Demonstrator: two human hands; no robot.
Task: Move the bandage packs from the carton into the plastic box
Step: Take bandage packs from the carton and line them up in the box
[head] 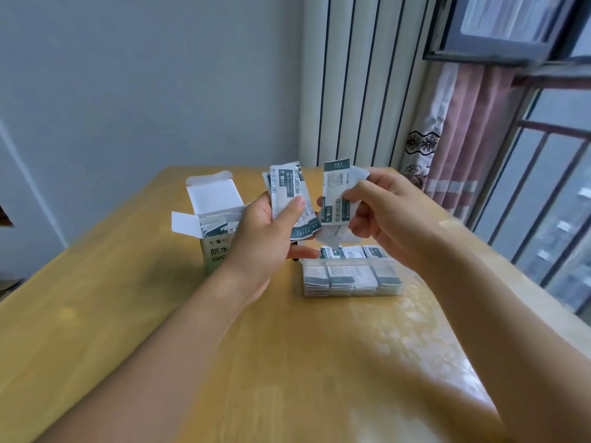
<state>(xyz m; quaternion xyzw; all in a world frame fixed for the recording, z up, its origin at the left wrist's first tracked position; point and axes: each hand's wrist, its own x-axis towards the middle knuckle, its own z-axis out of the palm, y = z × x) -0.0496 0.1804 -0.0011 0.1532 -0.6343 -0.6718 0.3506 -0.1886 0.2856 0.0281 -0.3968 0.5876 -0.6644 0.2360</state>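
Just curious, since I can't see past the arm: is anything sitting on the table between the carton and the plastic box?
In the head view, only the left hand hangs between carton and plastic box; the table there is hidden.

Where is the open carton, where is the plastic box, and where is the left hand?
carton (215, 251): head view, on its printed front wall.
plastic box (353, 290): head view, on its clear near wall.
left hand (265, 238): head view, on the palm, holding bandage packs (289, 190).
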